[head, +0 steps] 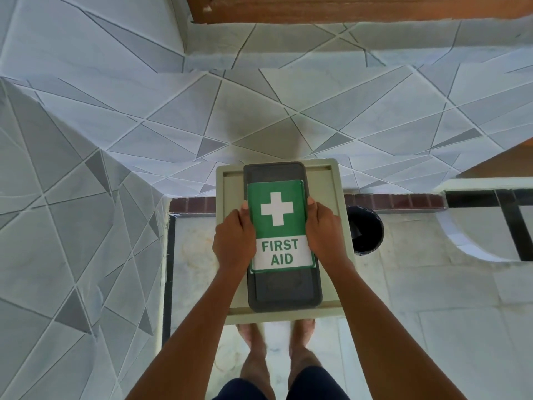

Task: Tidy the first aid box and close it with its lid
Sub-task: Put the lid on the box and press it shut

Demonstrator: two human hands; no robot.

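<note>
At the centre of the head view, seen from above:
Worktop: a beige square stool-like worktop (336, 197) with a raised rim stands on the pale floor, its far edge reaching over the tiled step.
First aid box: the dark grey first aid box (284, 293) lies lengthwise on the worktop, running from 12 o'clock to 6 o'clock, nearly filling it front to back.
Lid: the lid (274, 173) sits on top of the box and covers it; whether it is fully snapped down I cannot tell.
Label: a green and white label (278, 223) with a white cross and the words FIRST AID lies across the middle of the lid.
Left hand: the left hand (235, 243) grasps the box's long side at 9 o'clock, thumb on the label's edge, fingers curled down over the rim.
Right hand: the right hand (324, 235) grasps the opposite long side at 3 o'clock in the same way, thumb tip on the label's edge.
Bin: a dark round bin (367, 232) stands on the floor just beside the worktop at 3 o'clock.
Feet: the person's bare feet (251, 339) show on the floor under the worktop's near edge at 6 o'clock.
Tiles: grey tiles (115, 111) with angular lines cover the step and wall from 9 o'clock round to 1 o'clock.
</note>
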